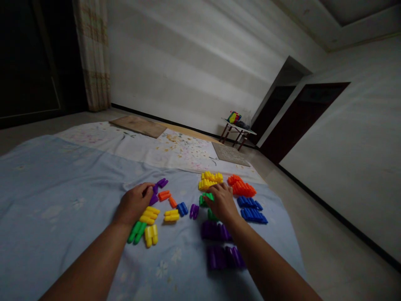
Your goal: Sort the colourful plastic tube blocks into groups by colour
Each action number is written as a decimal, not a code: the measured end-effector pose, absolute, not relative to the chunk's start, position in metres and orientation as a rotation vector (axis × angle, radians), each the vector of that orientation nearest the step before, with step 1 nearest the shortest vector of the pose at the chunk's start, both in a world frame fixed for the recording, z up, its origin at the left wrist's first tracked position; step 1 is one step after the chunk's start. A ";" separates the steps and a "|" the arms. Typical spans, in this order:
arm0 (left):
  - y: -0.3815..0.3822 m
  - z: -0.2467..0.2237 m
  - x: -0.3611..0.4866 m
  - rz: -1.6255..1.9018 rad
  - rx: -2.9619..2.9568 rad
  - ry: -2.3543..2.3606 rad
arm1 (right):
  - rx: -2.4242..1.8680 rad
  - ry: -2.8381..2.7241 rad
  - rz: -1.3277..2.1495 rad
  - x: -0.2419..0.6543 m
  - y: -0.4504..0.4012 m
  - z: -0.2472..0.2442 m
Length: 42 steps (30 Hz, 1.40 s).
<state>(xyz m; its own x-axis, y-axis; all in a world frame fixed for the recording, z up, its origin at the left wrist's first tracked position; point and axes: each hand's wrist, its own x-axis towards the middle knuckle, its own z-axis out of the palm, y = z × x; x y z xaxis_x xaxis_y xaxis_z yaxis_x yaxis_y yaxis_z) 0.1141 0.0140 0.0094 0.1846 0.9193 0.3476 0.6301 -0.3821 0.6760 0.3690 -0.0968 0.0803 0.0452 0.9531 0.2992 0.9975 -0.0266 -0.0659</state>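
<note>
My left hand [133, 205] is curled at the left of the scattered plastic pieces, its thumb and fingers closed on a purple building block [153, 199]. Another purple block [162, 182] lies just beyond it. Yellow blocks [149, 215] and a green block [137, 232] rest close to that wrist. On the right, my right hand [223, 202] reaches over the grouped pieces, with thumb and forefinger around a green building block [205, 200]. Its palm partly hides other green pieces [213, 215]. Rows of yellow blocks [210, 179] sit just past its fingertips.
Orange blocks [242, 186] and blue blocks [253, 215] lie in rows at the right; large purple blocks [216, 231] sit under my right forearm. Loose orange, blue and purple pieces lie between my hands. Boards [139, 126] rest on the cloth [90, 175]. A small table [239, 127] stands behind.
</note>
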 end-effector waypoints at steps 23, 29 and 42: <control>0.028 0.006 0.105 1.149 2.241 1.701 | -2.087 -2.433 0.007 0.306 -0.062 0.053; 0.028 0.009 0.104 1.076 2.244 1.669 | -1.997 -2.426 0.089 0.317 -0.072 0.065; 0.040 -0.004 0.103 0.871 2.316 1.643 | -1.723 -1.008 0.404 0.481 -0.182 0.059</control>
<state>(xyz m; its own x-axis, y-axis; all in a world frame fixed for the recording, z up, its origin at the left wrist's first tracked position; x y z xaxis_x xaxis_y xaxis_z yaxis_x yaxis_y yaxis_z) 0.1030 0.0403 -0.0039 0.2216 0.9064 0.3596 0.8061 -0.3778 0.4554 0.4814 -0.1820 0.0594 0.5882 0.7840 0.1985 0.4291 -0.0945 -0.8983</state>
